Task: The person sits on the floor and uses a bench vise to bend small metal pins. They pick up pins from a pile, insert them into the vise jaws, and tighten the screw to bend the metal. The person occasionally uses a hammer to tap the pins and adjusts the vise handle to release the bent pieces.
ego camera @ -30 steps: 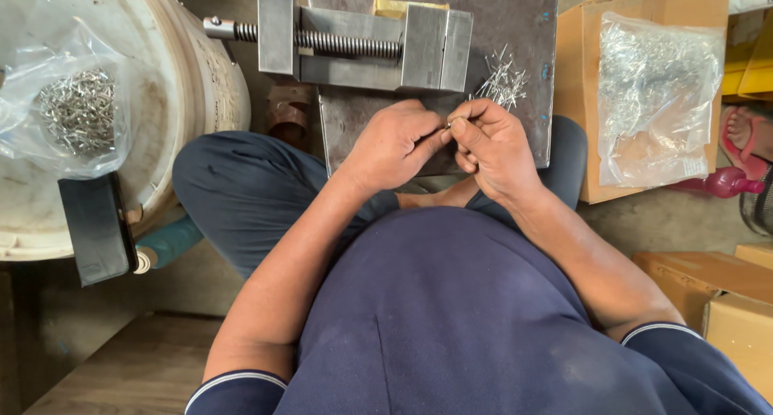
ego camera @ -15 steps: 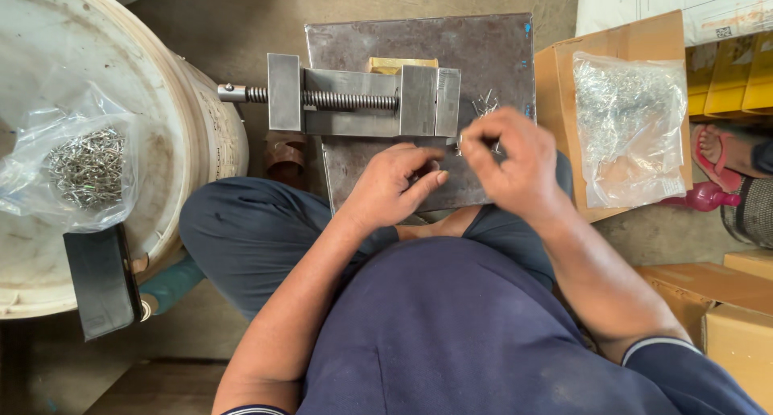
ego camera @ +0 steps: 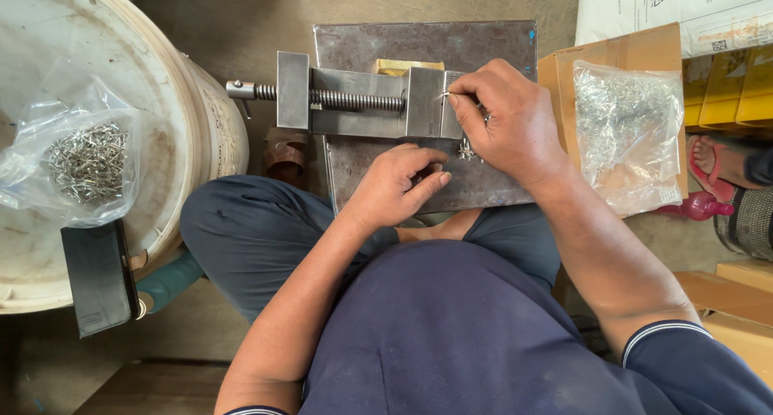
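Note:
A small steel vise (ego camera: 354, 101) with a threaded screw lies on a dark metal plate (ego camera: 386, 49) in front of my knees. My right hand (ego camera: 503, 117) pinches a thin metal wire piece (ego camera: 444, 94) and holds it at the vise jaws. My left hand (ego camera: 394, 185) rests loosely curled on the plate just below the vise, fingers bent; I cannot see anything in it. A small pile of wire pieces (ego camera: 465, 150) lies on the plate under my right hand.
A white bucket lid (ego camera: 173, 141) at left carries a clear bag of small metal parts (ego camera: 84, 161) and a black phone (ego camera: 101, 274). A cardboard box (ego camera: 564, 77) at right holds another bag of shiny parts (ego camera: 628, 133). Someone's foot in a sandal (ego camera: 721, 157) is at far right.
My right hand has moved up from beside my left hand to the vise jaws with the wire piece. My left hand has dropped onto the plate. The view has shifted downward.

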